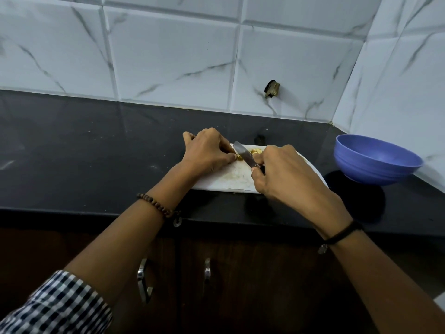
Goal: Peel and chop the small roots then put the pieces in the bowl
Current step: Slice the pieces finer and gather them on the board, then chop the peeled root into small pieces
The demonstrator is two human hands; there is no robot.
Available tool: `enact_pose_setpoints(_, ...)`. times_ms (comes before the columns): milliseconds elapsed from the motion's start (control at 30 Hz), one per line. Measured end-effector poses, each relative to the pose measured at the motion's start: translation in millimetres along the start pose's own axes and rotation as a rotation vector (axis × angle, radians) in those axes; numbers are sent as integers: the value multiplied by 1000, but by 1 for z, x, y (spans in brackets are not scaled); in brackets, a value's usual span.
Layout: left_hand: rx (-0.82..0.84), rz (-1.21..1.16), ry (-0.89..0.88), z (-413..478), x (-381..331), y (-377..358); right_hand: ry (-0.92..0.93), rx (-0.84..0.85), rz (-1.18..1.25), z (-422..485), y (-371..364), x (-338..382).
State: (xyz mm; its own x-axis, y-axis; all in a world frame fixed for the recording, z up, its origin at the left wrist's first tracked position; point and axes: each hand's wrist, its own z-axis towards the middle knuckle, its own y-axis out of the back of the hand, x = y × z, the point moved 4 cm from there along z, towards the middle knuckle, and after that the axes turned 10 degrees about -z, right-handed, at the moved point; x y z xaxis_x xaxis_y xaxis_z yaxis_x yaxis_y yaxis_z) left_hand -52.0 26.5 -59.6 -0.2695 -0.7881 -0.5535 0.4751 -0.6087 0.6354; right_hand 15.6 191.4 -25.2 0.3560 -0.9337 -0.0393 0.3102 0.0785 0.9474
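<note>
A white cutting board lies on the black counter. My left hand pinches a small yellowish root against the board with its fingertips. My right hand grips the handle of a knife, and the blade rests right beside the root, tip pointing away from me. A few cut yellow pieces lie on the far side of the board, partly hidden by my right hand. A blue bowl stands to the right of the board, and no pieces show inside it.
The black counter stretches to the left. White marble-look tiles form the back and right walls, with a dark hole in the back wall. Below the counter edge are dark cabinet doors with metal handles.
</note>
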Motion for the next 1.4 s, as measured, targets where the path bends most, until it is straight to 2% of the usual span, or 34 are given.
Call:
enact_pose_setpoints(400,-12,16,-3,-1,0,0,-24,70,32,-3,-6,-7)
enact_pose_setpoints(700,27,69,-9,-3,-2,-3,31,101,-56,-23,15,-15)
enact_pose_setpoints(900,74,70,-26,-4,-1,-3,56,190,-20,-31,43,-25)
enact_pose_setpoints(1033,62,28,-35,-3,-1,0,-5,87,-15,-32,50,-30)
enact_pose_setpoints(1167,-22,-38,16,1,5,7,-19,26,10,-29,37,-27)
enact_pose_setpoints(1300,-117,-64,60,2,7,15,10,-53,32,-23,15,-17)
enact_pose_setpoints(1400,-171,-33,99,2,11,21,39,-45,31,-21,0,-7)
